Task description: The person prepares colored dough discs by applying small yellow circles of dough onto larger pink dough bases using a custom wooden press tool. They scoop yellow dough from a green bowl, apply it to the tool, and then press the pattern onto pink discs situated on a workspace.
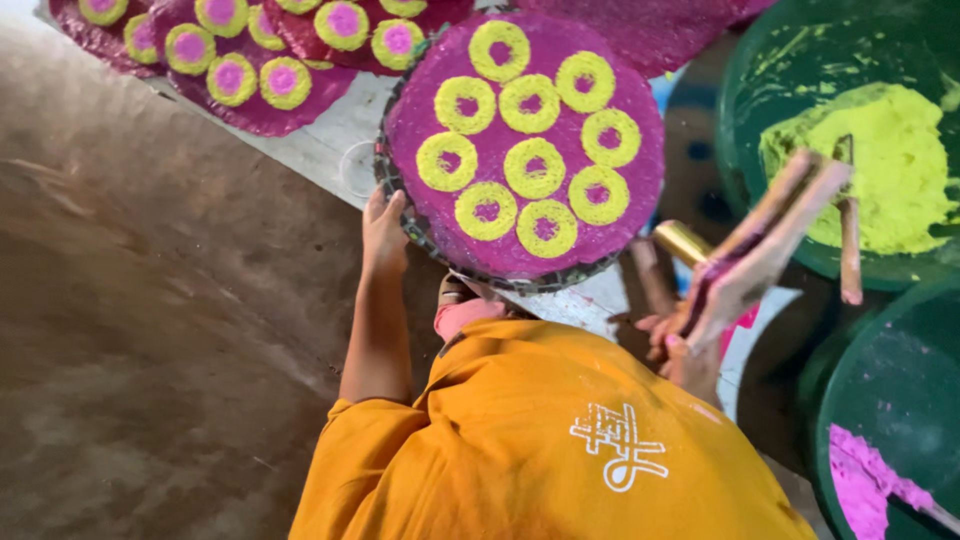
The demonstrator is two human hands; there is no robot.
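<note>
1. The left hand (383,232) rests against the near-left rim of a round tray (400,215). The tray carries a magenta disc with nine yellow-green rings (524,150). Fingers lie along the tray's edge; whether that grip is clenched cannot be told.
2. The right hand (678,345) has its grip clenched on a flat wooden paddle stained pink (760,245), tilted up to the right.
3. The tray lies on a pale sheet (330,130) on the brown floor (150,300), just in front of the orange-shirted person.
4. Similar ringed magenta discs (260,60) lie further back on the left.
5. A green basin of yellow-green powder (880,170) stands on the right, with another holding pink powder (870,480) nearer.
</note>
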